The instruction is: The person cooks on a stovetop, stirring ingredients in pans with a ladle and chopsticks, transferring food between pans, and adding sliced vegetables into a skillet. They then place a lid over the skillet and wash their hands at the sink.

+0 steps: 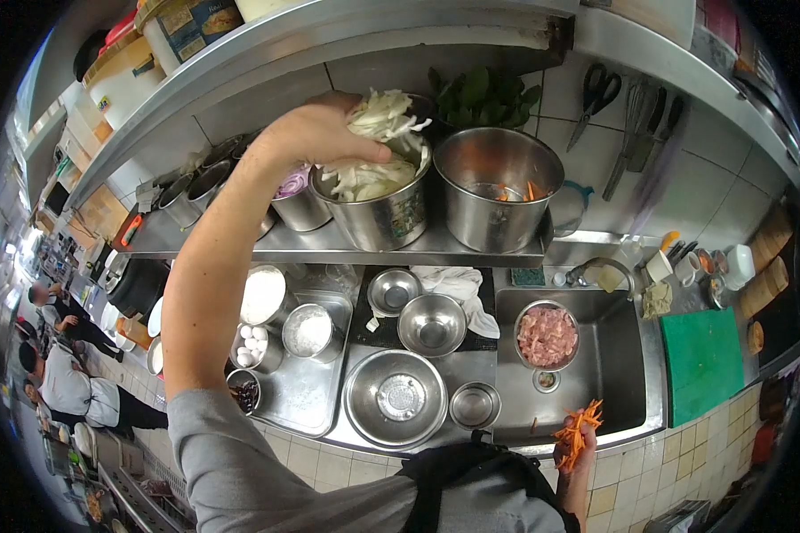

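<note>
My left hand (333, 133) reaches up to the shelf and grips shredded cabbage (384, 115) above a steel pot (378, 218) that holds more of it. To the right of that pot stands another steel pot (493, 218) with a few carrot strips at its bottom. Low on the right, at the front edge of the sink, my right hand (578, 451) is closed around a bunch of carrot strips (580, 426). A bowl of raw meat pieces (547, 335) sits in the sink (609, 382).
Steel bowls (396, 398) stand on the counter below the shelf (329, 249). A tray (307, 400) with eggs and powder containers is at the left, a green board (700, 364) right of the sink. Scissors (596, 93) and knives hang on the wall. Other people (80, 382) stand far left.
</note>
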Available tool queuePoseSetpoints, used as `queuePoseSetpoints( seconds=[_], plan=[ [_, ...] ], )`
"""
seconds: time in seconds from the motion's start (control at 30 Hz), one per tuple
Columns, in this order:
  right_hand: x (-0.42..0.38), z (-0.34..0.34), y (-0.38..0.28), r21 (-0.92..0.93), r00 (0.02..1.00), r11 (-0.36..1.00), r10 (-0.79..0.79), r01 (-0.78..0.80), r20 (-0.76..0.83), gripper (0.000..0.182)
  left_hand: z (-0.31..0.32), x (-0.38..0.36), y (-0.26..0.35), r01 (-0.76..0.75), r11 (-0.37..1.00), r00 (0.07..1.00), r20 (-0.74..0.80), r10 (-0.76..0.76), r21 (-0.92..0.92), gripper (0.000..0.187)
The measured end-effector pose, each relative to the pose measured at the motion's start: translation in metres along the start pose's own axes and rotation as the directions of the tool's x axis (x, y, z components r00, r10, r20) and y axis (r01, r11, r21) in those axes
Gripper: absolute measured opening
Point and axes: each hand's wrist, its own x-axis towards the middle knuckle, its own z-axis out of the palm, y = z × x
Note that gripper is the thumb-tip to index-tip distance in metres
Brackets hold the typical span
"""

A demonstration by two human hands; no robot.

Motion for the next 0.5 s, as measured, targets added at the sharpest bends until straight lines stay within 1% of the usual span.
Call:
queuePoseSetpoints(
  seconds=[0.03,0.07,0.13,0.17,0.2,0.23,0.27,0.3,0.33,0.37,0.4,0.43,0.47,0.5],
  plan=[
    [-0.001,0.002,0.001,0.008,1.000,1.000,-0.005,0.005,-0.023,0.032,-0.003,-0.002,0.002,0.008,1.000,0.999,0.034,-0.008,0.011,0.084],
    [-0.002,0.004,0.001,0.016,0.999,1.000,-0.010,0.011,-0.045,0.032,-0.001,0.000,-0.001,0.008,1.000,0.999,0.037,-0.008,0.010,0.084],
    [-0.003,0.010,-0.001,0.029,1.000,0.999,0.018,-0.018,-0.017,0.032,0.009,0.006,-0.014,-0.025,1.000,0.998,-0.056,0.024,-0.019,0.077],
    [-0.004,0.012,-0.001,0.042,0.999,0.998,0.045,-0.046,0.014,0.032,0.013,0.007,-0.016,-0.025,1.000,0.998,-0.056,0.024,-0.019,0.077],
    [-0.004,0.012,-0.001,0.042,0.999,0.998,0.045,-0.046,0.014,0.032,0.017,0.008,-0.016,-0.049,0.999,0.997,-0.061,0.049,0.001,0.073],
    [-0.003,0.012,0.000,0.016,0.999,0.999,0.037,-0.037,0.016,0.032,0.019,0.007,-0.016,-0.073,0.997,0.995,-0.067,0.075,0.022,0.069],
    [-0.003,0.012,0.001,-0.009,0.999,1.000,0.029,-0.028,0.019,0.032,0.018,0.005,-0.013,-0.073,0.997,0.995,-0.067,0.075,0.022,0.069],
    [-0.002,0.011,0.003,-0.009,0.999,1.000,0.028,-0.028,0.019,0.032,0.014,0.001,-0.008,-0.001,1.000,0.998,-0.070,0.003,0.027,0.066],
    [0.000,0.009,0.004,-0.007,1.000,1.000,0.015,-0.015,-0.027,0.032,0.010,-0.001,-0.005,0.071,0.997,0.995,-0.073,-0.068,0.032,0.064],
    [-0.001,0.012,0.006,-0.004,0.997,1.000,0.001,-0.001,-0.075,0.032,0.008,-0.001,-0.007,0.069,0.997,0.995,-0.073,-0.066,0.031,0.064],
    [-0.003,0.015,0.005,-0.004,0.997,1.000,-0.001,0.001,-0.077,0.032,0.006,-0.002,-0.011,0.110,0.992,0.989,-0.096,-0.115,-0.058,0.064],
    [-0.005,0.019,0.002,-0.045,0.999,0.999,0.000,-0.002,-0.053,0.032,0.004,-0.003,-0.012,0.149,0.978,0.979,-0.114,-0.167,-0.147,0.065],
    [-0.007,0.022,0.001,-0.087,1.000,0.996,0.002,-0.005,-0.030,0.031,0.002,-0.005,-0.010,0.149,0.978,0.980,-0.112,-0.167,-0.148,0.065],
    [-0.005,0.015,0.002,-0.087,0.999,0.996,0.003,-0.006,-0.032,0.031,-0.001,-0.008,-0.006,0.154,0.972,0.973,-0.142,-0.180,-0.175,0.067]
  ],
)
